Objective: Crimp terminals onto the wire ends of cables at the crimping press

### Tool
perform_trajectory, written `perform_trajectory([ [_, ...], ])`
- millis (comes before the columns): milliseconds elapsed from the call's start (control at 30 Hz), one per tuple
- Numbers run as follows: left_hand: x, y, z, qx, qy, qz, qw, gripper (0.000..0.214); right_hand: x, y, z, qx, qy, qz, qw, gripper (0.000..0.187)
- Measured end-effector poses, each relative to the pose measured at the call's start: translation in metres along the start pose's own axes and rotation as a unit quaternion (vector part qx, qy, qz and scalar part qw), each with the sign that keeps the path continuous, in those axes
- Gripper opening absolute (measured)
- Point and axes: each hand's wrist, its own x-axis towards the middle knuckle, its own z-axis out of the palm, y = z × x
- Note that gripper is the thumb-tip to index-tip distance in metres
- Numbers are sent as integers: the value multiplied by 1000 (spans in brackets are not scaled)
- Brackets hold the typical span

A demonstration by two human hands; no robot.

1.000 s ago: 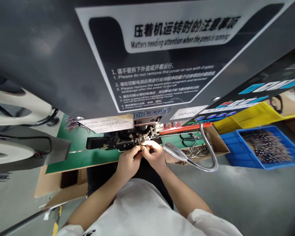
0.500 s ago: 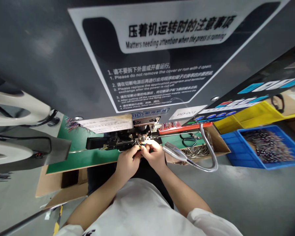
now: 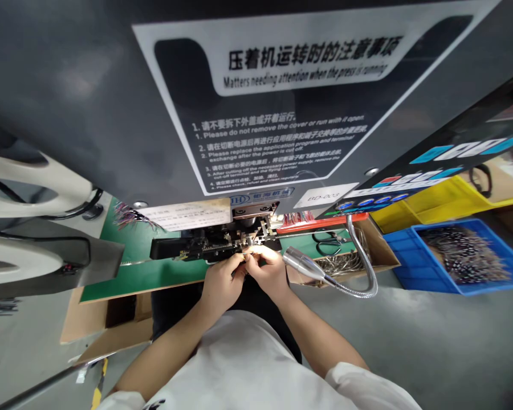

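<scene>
My left hand [image 3: 222, 282] and my right hand [image 3: 268, 273] meet fingertip to fingertip just in front of the crimping die [image 3: 250, 238] of a grey terminal press [image 3: 111, 131]. Both hands are closed in a pinch on thin wires [image 3: 243, 258]; only a small yellowish bit shows between the fingers, and the wire ends are hidden. Close to the right hand's knuckles is the metal head of a gooseneck lamp [image 3: 301, 262]. The black terminal feed [image 3: 175, 249] extends to the left of the die.
A green-topped bench [image 3: 145, 279] carries green-handled scissors [image 3: 328, 245] and a red tray [image 3: 325, 223] of wires. On the right are a cardboard box [image 3: 382, 256] of metal scrap, a blue bin [image 3: 404, 259] full of wires and a yellow bin [image 3: 436, 199]. Wire bundles [image 3: 132, 216] lie at the left.
The coloured wires seen between my fingertips half a second ago are now mostly hidden. My hands have barely moved; the view has shifted slightly.
</scene>
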Motion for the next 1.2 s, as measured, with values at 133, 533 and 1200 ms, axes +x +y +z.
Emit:
perform_trajectory([
  [133, 0, 2, -1, -3, 10, 3, 1000, 14, -2, 3, 2, 4, 11, 12, 1000, 14],
  [533, 0, -1, -1, 19, 20, 3, 1000, 13, -2, 6, 2, 37, -2, 26, 999, 12],
  [1200, 1, 2, -5, 8, 9, 22, 1000, 14, 6, -1, -5, 4, 1, -88, 996, 12],
])
